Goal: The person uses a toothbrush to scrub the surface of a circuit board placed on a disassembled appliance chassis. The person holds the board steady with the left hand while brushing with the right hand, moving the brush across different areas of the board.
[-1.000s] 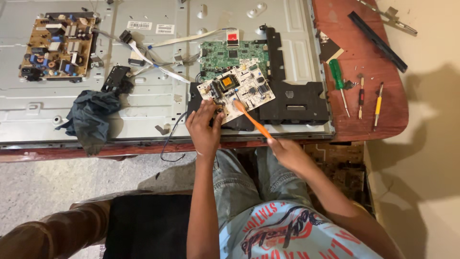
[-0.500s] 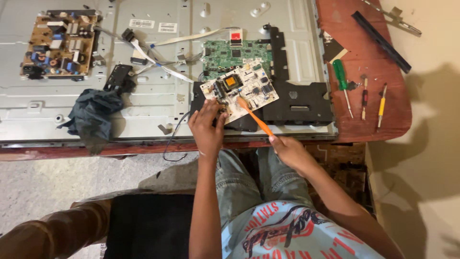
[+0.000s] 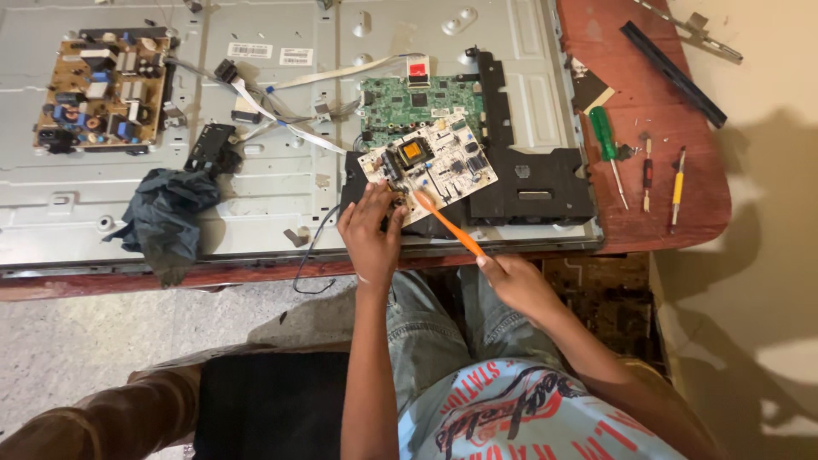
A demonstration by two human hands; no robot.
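My left hand rests on the near corner of the pale circuit board, fingers curled down and pinching its edge so it sits steady. My right hand is closed around the handle end of an orange brush, held like a pen; the brush slants up and to the left, and its tip touches the pale circuit board just beside my left fingers. The pale circuit board lies tilted on top of a black plastic frame, overlapping the lower edge of a green circuit board that is fixed to the grey metal back panel. The panel covers most of the reddish wooden desk.

Flat white ribbon cables run leftward from the green circuit board across the panel. At the far left of the panel sits a brown circuit board crowded with parts. Nearer to me on the left, a crumpled dark cloth lies on the panel, with a small black bracket just above it. A thin black wire hangs over the front edge of the desk near my left wrist.

On the bare right end of the desk a green-handled screwdriver, a small red-handled screwdriver and a yellow-handled screwdriver lie side by side, well apart from my hands. A long black strip lies slanted beyond them.
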